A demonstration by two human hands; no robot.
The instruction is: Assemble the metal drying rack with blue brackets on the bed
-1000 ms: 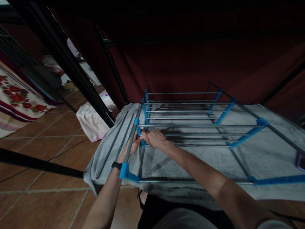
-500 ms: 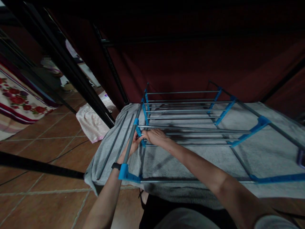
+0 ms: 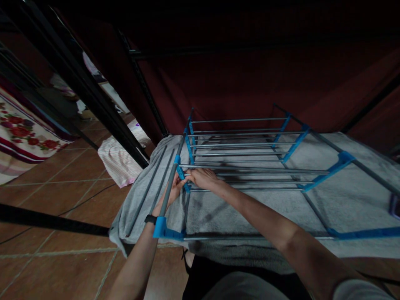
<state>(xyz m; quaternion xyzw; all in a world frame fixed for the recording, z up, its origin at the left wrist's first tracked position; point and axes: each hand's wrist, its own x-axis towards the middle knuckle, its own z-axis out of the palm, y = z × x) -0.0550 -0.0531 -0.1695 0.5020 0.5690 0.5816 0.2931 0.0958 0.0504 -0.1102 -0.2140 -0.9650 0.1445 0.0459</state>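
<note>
A rack of grey metal tubes (image 3: 250, 168) and blue plastic connectors (image 3: 181, 174) lies across a grey blanket (image 3: 218, 212). My left hand (image 3: 175, 188), a black band at its wrist, reaches past the near side pole (image 3: 170, 187) and closes on the blue connector from its outer side. On the inner side, my right hand (image 3: 202, 178) is closed round the end of a tube where it meets that same connector. The fingertips of both hands meet there, and the joint itself is partly hidden. In front, a blue corner piece (image 3: 168, 231) joins the pole to a cross tube.
Two loose grey tubes (image 3: 148, 187) lie on the blanket left of the rack. Black metal posts (image 3: 93, 104) of a frame stand at the left. Dark red cloth (image 3: 250, 87) hangs behind. A striped cloth (image 3: 120, 156) lies near the tiled floor (image 3: 59, 196).
Both hands stay at the same connector with almost no movement. The rack's left end has shifted very slightly to the left in view.
</note>
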